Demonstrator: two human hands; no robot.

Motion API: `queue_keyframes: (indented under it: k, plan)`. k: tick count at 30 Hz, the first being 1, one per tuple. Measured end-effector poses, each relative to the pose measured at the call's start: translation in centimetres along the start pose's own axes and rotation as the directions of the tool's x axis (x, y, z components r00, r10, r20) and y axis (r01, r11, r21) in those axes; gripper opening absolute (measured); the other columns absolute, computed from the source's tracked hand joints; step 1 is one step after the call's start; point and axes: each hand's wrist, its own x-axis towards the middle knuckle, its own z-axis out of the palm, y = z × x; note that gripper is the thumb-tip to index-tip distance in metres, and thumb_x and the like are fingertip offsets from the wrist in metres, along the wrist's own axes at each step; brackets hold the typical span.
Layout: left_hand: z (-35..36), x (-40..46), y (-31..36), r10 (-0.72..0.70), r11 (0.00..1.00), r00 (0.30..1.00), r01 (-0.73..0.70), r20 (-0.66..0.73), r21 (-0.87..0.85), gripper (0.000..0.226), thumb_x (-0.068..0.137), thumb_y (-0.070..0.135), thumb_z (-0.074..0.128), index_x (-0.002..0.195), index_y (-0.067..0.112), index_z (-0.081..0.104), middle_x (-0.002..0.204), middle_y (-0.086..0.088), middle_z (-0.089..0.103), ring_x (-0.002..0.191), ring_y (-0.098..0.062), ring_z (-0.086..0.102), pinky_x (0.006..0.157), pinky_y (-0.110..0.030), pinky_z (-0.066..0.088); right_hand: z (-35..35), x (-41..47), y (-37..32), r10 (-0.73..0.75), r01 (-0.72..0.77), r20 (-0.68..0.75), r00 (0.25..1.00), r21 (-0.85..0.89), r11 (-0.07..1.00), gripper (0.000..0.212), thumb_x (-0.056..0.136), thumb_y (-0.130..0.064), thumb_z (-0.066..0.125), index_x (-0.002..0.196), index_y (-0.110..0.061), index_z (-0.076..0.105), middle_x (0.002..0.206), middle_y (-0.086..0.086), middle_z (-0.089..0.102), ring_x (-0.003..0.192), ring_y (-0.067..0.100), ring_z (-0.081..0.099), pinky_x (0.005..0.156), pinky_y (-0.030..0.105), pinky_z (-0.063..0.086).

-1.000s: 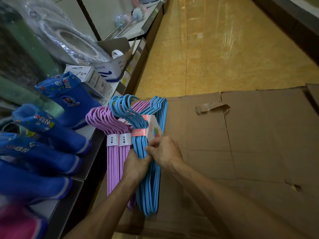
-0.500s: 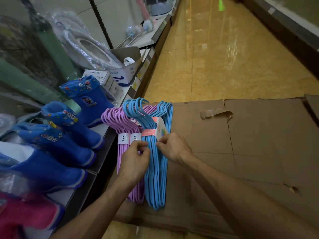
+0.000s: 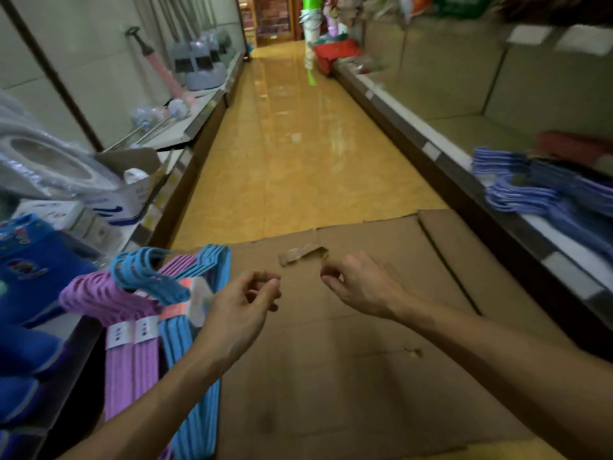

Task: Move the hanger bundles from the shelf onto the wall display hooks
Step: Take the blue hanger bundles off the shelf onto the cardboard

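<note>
Fingers (image 3: 265,287) right of hanger bundles (image 3: 185,327)

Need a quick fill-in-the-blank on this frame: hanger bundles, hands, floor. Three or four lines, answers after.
1. The blue hanger bundle stands right beside two bundles coloured ____.
2. Both the left hand and the right hand hold ____.
3. The flattened sheet on the floor under the hands is made of ____.
4. More hanger bundles lie on the shelf to the person's ____.

Missing words: purple; nothing; cardboard; right
</note>
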Motion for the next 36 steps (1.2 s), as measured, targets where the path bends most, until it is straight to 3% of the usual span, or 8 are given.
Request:
queue_keyframes:
  k: [4, 10, 14, 18, 22, 30, 33, 36]
  plan:
    - [4.1, 0.5, 3.9, 0.115, 0.993, 0.987, -0.114, 0.116, -0.017, 0.011, 0.099, 0.027, 0.056, 0.102, 0.027, 0.066, 0.091, 0.003, 0.069, 0.078, -0.005, 0.068, 0.073, -0.026, 0.055, -4.2, -3.7, 4.9, 0.061, -0.067, -0.070, 0.996, -0.094, 0.993, 0.023, 0.100, -0.038, 0.047, 0.110, -0.029, 0.066, 0.104, -0.005, 0.072, 0.094, 0.021, 0.065, 0.078, 0.041, 0.054]
    - [10.8, 1.2, 8.7, 0.250, 0.967, 0.928, -0.252, 0.277, -0.031, 0.010, 0.099, 0.034, 0.055, 0.102, 0.036, 0.064, 0.092, 0.009, 0.068, 0.081, -0.001, 0.067, 0.072, -0.023, 0.055, -9.8, -9.6, 10.6, 0.128, -0.164, -0.171, 0.977, -0.215, 0.963, 0.023, 0.100, -0.038, 0.046, 0.111, -0.030, 0.064, 0.110, -0.005, 0.070, 0.103, 0.021, 0.064, 0.080, 0.042, 0.053]
    - [15.1, 1.2, 11.6, 0.363, 0.921, 0.852, -0.389, 0.377, -0.006, 0.009, 0.099, 0.031, 0.056, 0.099, 0.035, 0.063, 0.091, 0.009, 0.066, 0.080, -0.004, 0.065, 0.066, -0.020, 0.054, -13.2, -13.3, 14.5, 0.187, -0.264, -0.285, 0.940, -0.260, 0.929, 0.023, 0.098, -0.036, 0.047, 0.110, -0.030, 0.066, 0.109, -0.007, 0.070, 0.101, 0.021, 0.063, 0.069, 0.034, 0.047]
    - [18.8, 0.7, 14.0, 0.435, 0.863, 0.763, -0.506, 0.477, 0.022, 0.007, 0.097, 0.033, 0.057, 0.097, 0.034, 0.064, 0.087, 0.012, 0.065, 0.080, -0.009, 0.064, 0.074, -0.036, 0.056, -16.3, -17.5, 18.4, 0.313, -0.412, -0.376, 0.872, -0.220, 0.884, 0.019, 0.095, -0.035, 0.051, 0.105, -0.029, 0.067, 0.105, -0.004, 0.071, 0.100, 0.025, 0.065, 0.068, 0.034, 0.043]
    - [22.1, 0.0, 15.9, 0.473, 0.831, 0.698, -0.556, 0.538, -0.009, 0.006, 0.097, 0.030, 0.059, 0.098, 0.030, 0.066, 0.084, 0.009, 0.066, 0.081, -0.010, 0.064, 0.075, -0.038, 0.055, -19.4, -22.0, 21.1, 0.399, -0.506, -0.451, 0.798, -0.143, 0.850, 0.017, 0.093, -0.031, 0.052, 0.098, -0.027, 0.068, 0.099, -0.004, 0.072, 0.093, 0.026, 0.065, 0.072, 0.039, 0.053]
    - [28.1, -2.0, 19.6, 0.548, 0.769, 0.591, -0.634, 0.592, -0.079, 0.005, 0.095, 0.033, 0.061, 0.093, 0.035, 0.065, 0.081, 0.014, 0.066, 0.076, -0.003, 0.063, 0.067, -0.022, 0.048, -22.6, -30.5, 26.9, 0.620, -0.696, -0.484, 0.617, 0.031, 0.717, 0.013, 0.093, -0.026, 0.058, 0.100, -0.020, 0.068, 0.100, 0.004, 0.072, 0.092, 0.026, 0.066, 0.078, 0.037, 0.052]
    - [30.1, -2.7, 20.8, 0.560, 0.763, 0.563, -0.636, 0.607, -0.115, 0.005, 0.096, 0.034, 0.060, 0.093, 0.038, 0.063, 0.083, 0.015, 0.066, 0.077, -0.001, 0.063, 0.066, -0.017, 0.047, -23.1, -32.7, 28.5, 0.688, -0.742, -0.429, 0.586, 0.057, 0.668, 0.012, 0.086, -0.038, 0.069, 0.085, -0.026, 0.064, 0.088, -0.004, 0.067, 0.077, 0.017, 0.063, 0.066, 0.030, 0.047]
    - [31.4, -3.3, 21.2, 0.556, 0.766, 0.543, -0.628, 0.629, -0.135, 0.006, 0.097, 0.035, 0.059, 0.094, 0.039, 0.062, 0.086, 0.015, 0.067, 0.076, -0.001, 0.065, 0.068, -0.022, 0.051, -22.7, -34.1, 29.2, 0.701, -0.739, -0.423, 0.574, 0.103, 0.666, 0.022, 0.080, -0.058, 0.070, 0.063, -0.050, 0.060, 0.059, -0.021, 0.056, 0.051, -0.005, 0.051, 0.045, 0.012, 0.033]
